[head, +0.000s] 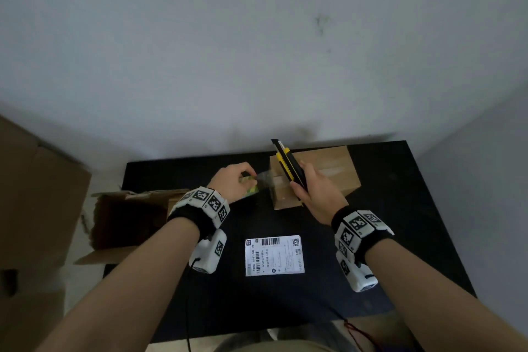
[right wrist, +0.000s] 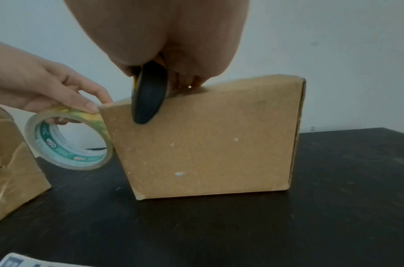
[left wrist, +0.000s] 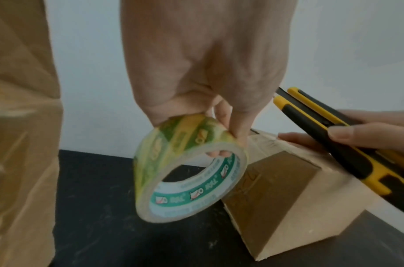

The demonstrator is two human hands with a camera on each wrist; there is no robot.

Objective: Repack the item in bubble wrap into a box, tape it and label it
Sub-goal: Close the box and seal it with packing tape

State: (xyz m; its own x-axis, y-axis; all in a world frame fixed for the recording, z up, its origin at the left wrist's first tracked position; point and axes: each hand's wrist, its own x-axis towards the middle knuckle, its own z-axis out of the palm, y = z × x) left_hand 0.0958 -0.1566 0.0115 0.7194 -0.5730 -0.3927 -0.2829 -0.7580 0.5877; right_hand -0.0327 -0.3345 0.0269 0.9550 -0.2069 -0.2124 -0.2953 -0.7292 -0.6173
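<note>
A closed brown cardboard box [head: 323,171] [right wrist: 210,140] stands at the back right of the black table [head: 371,280], a strip of clear tape along its top. My left hand [head: 235,181] [left wrist: 205,72] grips a roll of clear tape [left wrist: 187,168] [right wrist: 68,140] with a green and white core, held against the box's left end. My right hand [head: 314,194] grips a yellow and black utility knife [head: 288,164] [left wrist: 347,137] over the box's top left edge, its fingers touching the box top. A white shipping label [head: 274,255] lies flat on the table in front of me.
An open, empty cardboard box [head: 128,223] sits at the table's left edge, seen close in the right wrist view as well [right wrist: 11,162]. Larger cardboard [head: 34,194] stands further left. A grey wall [head: 257,37] rises right behind the table.
</note>
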